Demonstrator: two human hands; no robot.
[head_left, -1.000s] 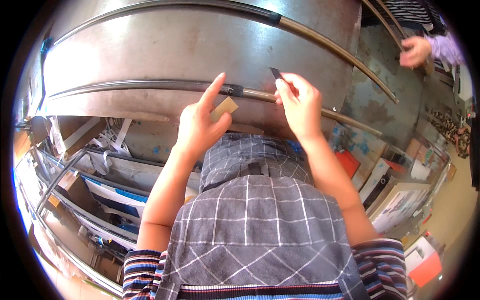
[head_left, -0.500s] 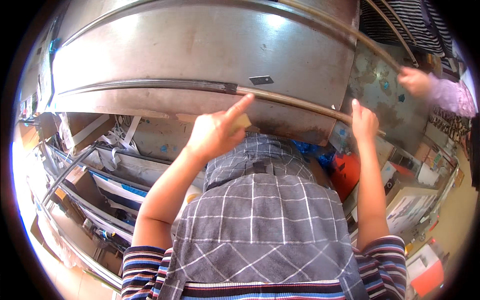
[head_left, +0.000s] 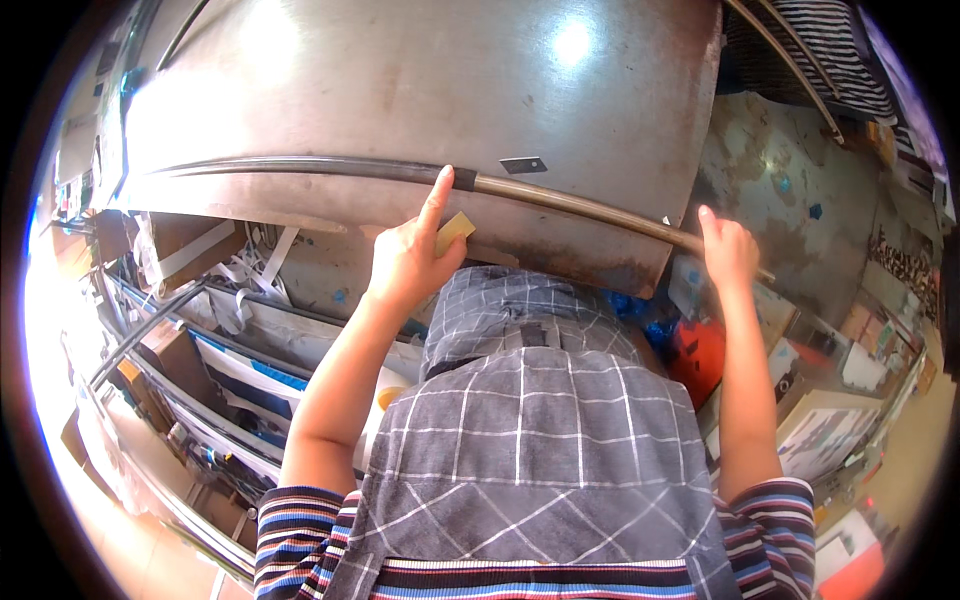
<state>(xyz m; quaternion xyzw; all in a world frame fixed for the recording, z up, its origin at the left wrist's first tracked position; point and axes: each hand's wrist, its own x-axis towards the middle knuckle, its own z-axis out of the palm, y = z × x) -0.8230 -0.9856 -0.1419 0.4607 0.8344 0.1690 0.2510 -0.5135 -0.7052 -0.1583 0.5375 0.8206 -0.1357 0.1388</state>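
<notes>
A long thin rod (head_left: 575,203) runs across the metal-topped table near its front edge. Its left stretch is dark, its right part is brass-coloured, and a black band marks the join. My right hand (head_left: 730,248) is closed round the rod's right end, with the thumb raised along it. My left hand (head_left: 410,255) keeps a small yellow piece (head_left: 455,233), flat and squarish, between thumb and folded fingers. Its index finger is stretched out, the tip at the rod just left of the black band. What the yellow piece is made of I cannot tell.
On the metal tabletop (head_left: 440,90) lies a small dark plate (head_left: 523,164) with holes, just beyond the rod. More thin rods (head_left: 790,55) stick out at the upper right. A framed rack (head_left: 200,300) with boxes and strips stands below left; an orange-red object (head_left: 695,355) is below right.
My left index finger has slid left along the rod, from the brass part past the black band. Another person's hand and the rod it held have left the right side.
</notes>
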